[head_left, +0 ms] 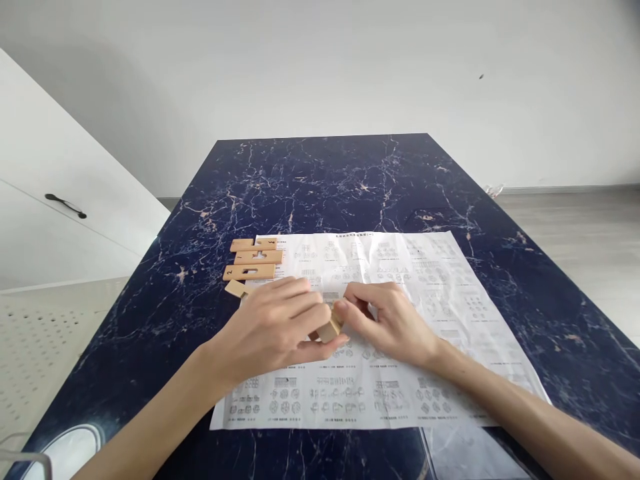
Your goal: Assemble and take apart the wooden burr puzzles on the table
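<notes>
Between my hands, just above the paper sheet (380,413), is a small light wooden block (331,328). My left hand (280,323) is closed around it, thumb below and fingers above. The fingertips of my right hand (387,320) pinch its right end, so both hands touch it. My fingers hide much of its shape. Flat wooden pieces with cut-outs lie at the sheet's upper left: one marked 2 (250,272), one marked 1 (259,257) and a notched one (253,245) behind. Another wooden piece (237,289) is partly covered by my left hand.
The creased sheet carries rows of printed diagrams and lies on a dark blue marbled table (320,180). A round white object (67,453) is at the lower left, and a flat, glossy object (470,453) at the front edge. A white cabinet (65,173) stands to the left.
</notes>
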Available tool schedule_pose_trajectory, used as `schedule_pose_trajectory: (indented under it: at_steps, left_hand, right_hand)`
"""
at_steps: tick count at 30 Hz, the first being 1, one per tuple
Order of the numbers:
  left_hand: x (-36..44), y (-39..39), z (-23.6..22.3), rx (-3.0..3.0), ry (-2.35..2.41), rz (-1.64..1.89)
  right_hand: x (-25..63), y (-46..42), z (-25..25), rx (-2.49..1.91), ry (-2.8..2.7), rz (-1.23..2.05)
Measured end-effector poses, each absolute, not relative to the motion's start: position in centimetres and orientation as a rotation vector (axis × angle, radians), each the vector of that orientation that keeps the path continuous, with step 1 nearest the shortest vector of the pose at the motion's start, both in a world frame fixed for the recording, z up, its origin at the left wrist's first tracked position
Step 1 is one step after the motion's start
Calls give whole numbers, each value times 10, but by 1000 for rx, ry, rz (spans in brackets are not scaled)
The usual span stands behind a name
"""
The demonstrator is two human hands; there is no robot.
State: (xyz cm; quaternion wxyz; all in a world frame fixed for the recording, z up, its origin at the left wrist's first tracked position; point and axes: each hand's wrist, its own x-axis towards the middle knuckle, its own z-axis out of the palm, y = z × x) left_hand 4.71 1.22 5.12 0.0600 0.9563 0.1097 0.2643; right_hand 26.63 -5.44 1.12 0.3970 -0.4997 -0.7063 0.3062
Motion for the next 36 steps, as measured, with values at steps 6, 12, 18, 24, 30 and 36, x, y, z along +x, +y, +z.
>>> schedule_pose_trajectory:
  at_steps: [6,12,18,24,30,36]
  left_hand:
    - [65,7,55,3133,279,938]
    - [66,-4,52,3278,329,1026]
    - [65,-24,45,3358,405,987]
    - [66,-39,42,3255,352,880]
    - [25,-49,45,2691,1029,633]
    - [-41,-39,51,2027,1560,365]
  right_hand:
    - [267,-49,13,-1445,-1593,849]
    - [264,-53,13,-1494,-1434,916]
    - [257,-57,18,-1493,-1370,954]
    - [268,-51,19,-1483,-1156,1164]
    - [275,-47,16,-1444,-1149,1174]
    - [271,-49,18,-1503,-1265,1128]
